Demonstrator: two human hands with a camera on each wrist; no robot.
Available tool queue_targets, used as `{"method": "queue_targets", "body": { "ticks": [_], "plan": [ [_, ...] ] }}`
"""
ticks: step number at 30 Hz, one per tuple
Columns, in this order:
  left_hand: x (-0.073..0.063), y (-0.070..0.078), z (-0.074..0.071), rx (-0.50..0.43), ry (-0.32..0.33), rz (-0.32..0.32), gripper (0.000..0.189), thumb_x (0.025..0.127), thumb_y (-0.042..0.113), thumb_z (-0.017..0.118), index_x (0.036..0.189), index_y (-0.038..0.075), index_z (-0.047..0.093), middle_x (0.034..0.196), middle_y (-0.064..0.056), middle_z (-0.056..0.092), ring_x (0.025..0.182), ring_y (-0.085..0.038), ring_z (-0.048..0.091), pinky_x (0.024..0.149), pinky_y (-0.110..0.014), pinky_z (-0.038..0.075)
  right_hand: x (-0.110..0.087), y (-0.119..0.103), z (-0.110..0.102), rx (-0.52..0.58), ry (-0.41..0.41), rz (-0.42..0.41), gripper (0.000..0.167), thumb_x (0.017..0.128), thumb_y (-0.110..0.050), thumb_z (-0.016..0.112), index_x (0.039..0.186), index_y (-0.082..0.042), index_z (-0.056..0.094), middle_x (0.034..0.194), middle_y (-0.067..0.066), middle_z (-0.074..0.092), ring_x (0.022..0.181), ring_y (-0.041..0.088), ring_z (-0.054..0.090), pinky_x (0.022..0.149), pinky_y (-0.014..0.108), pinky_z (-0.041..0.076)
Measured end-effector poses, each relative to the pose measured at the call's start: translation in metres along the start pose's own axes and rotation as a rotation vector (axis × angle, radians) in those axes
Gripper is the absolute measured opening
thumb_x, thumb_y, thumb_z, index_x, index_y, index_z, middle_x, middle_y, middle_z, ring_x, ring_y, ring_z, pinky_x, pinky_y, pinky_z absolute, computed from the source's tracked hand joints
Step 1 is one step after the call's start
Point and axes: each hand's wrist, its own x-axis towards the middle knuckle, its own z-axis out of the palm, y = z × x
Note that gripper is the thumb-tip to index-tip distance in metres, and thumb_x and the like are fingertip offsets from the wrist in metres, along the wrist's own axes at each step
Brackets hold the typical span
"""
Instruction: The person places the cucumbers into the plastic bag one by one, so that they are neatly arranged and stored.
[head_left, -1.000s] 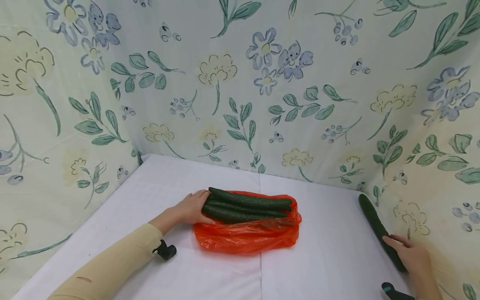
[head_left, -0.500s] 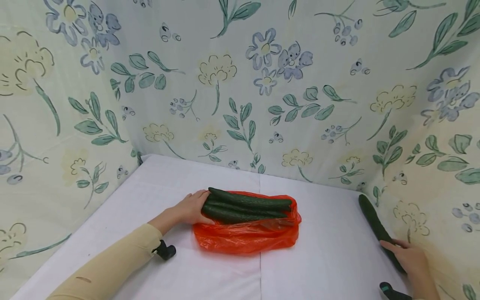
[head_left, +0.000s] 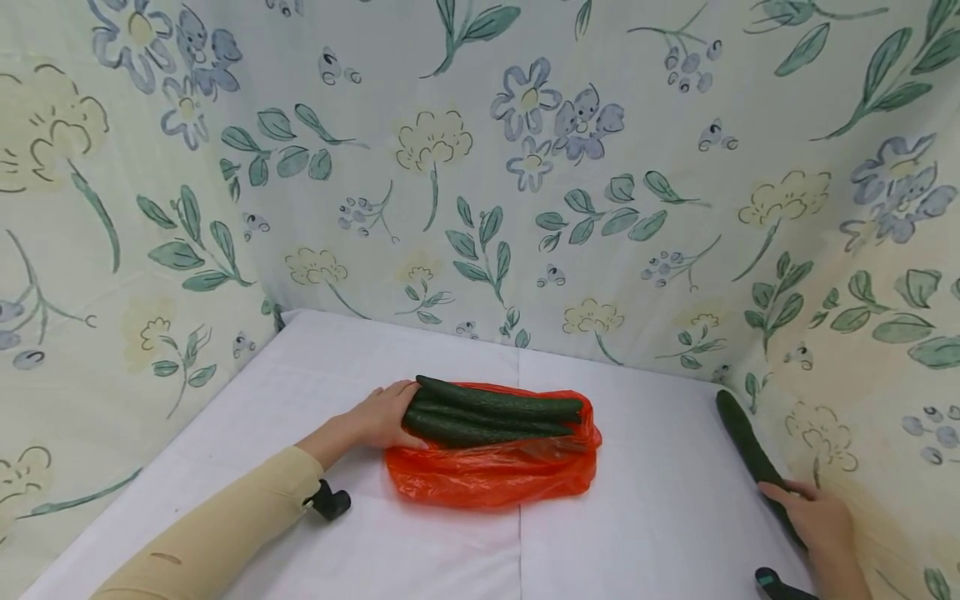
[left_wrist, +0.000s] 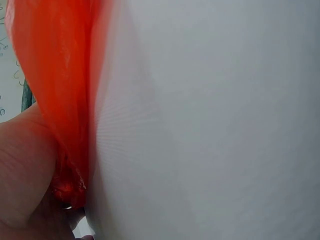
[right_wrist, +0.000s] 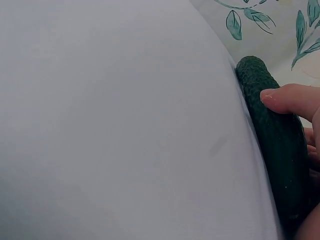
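Several dark green cucumbers (head_left: 487, 408) lie side by side in a red plastic bag (head_left: 491, 479) on the white cloth. At the bag's left end my left hand (head_left: 384, 417) grips the bag against the cucumber ends, thumb at the front. In the left wrist view, red plastic (left_wrist: 57, 65) runs down beside the thumb; the fingers are mostly hidden. Far to the right, a single cucumber (head_left: 746, 442) lies slantwise along the table's right edge. My right hand (head_left: 817, 521) holds its near part, with the thumb (right_wrist: 285, 99) on top and the other fingers on the far side.
White cloth (head_left: 645, 483) covers the table, with a crease down its middle. Flower-patterned curtains (head_left: 480, 167) stand at the back and both sides, close to the loose cucumber. A black wrist mount (head_left: 330, 502) sits under the left wrist, another (head_left: 780, 583) by the right.
My right hand has shifted slightly left along with the near end of the loose cucumber, its thumb now further over it. The left hand and the bag have stayed put.
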Motion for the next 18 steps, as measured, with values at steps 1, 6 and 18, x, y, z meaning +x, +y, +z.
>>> {"method": "queue_targets", "body": {
  "ticks": [1, 6, 18],
  "plan": [
    [-0.0002, 0.0000, -0.0002, 0.000, 0.001, 0.001, 0.113, 0.071, 0.065, 0.081, 0.154, 0.006, 0.032, 0.158, -0.015, 0.035, 0.145, -0.033, 0.035, 0.119, -0.063, 0.024, -0.0004, 0.0002, 0.0001, 0.013, 0.002, 0.006, 0.098, 0.082, -0.063, 0.073, 0.144, 0.008, 0.044, 0.157, 0.035, 0.025, 0.143, 0.055, 0.025, 0.115, 0.062, 0.027],
    [-0.0010, -0.0005, -0.0009, -0.002, 0.006, 0.001, 0.112, 0.072, 0.064, 0.081, 0.154, 0.005, 0.032, 0.158, -0.015, 0.035, 0.145, -0.033, 0.035, 0.119, -0.063, 0.024, 0.0011, 0.0024, 0.0019, 0.072, 0.023, 0.029, 0.097, 0.080, -0.059, 0.076, 0.145, 0.006, 0.045, 0.159, 0.031, 0.024, 0.145, 0.052, 0.024, 0.116, 0.061, 0.027],
    [-0.0001, 0.0001, 0.0010, 0.008, 0.002, -0.003, 0.113, 0.071, 0.066, 0.080, 0.154, 0.007, 0.032, 0.158, -0.014, 0.036, 0.145, -0.033, 0.035, 0.120, -0.063, 0.023, -0.0030, 0.0057, 0.0000, 0.255, 0.006, 0.117, 0.091, 0.077, -0.042, 0.086, 0.146, 0.002, 0.047, 0.160, 0.026, 0.028, 0.142, 0.045, 0.031, 0.116, 0.061, 0.028]
  ]
}}
